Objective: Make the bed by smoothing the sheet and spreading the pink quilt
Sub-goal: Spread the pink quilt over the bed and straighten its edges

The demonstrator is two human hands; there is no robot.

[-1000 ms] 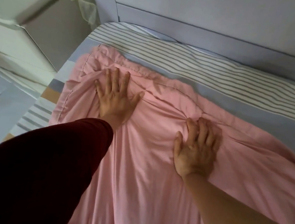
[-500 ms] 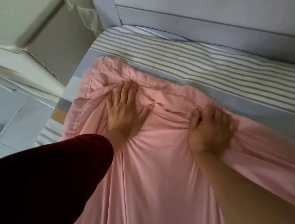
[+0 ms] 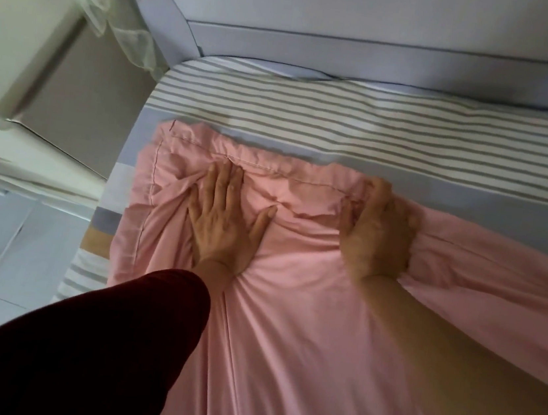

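pink quilt (image 3: pixel 302 331) lengthwise, hemmed end toward headboard (image 3: pixel 387 57), left hand (image 3: pixel 225 225), right hand (image 3: pixel 378 234) atop

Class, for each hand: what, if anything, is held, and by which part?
The right hand grips the pink quilt at its bunched top hem; the left hand only presses flat on it.

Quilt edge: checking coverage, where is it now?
Head view: the quilt edge crosses mid-frame on the sheet, short of the headboard, left hand pressing it, right hand gripping it.
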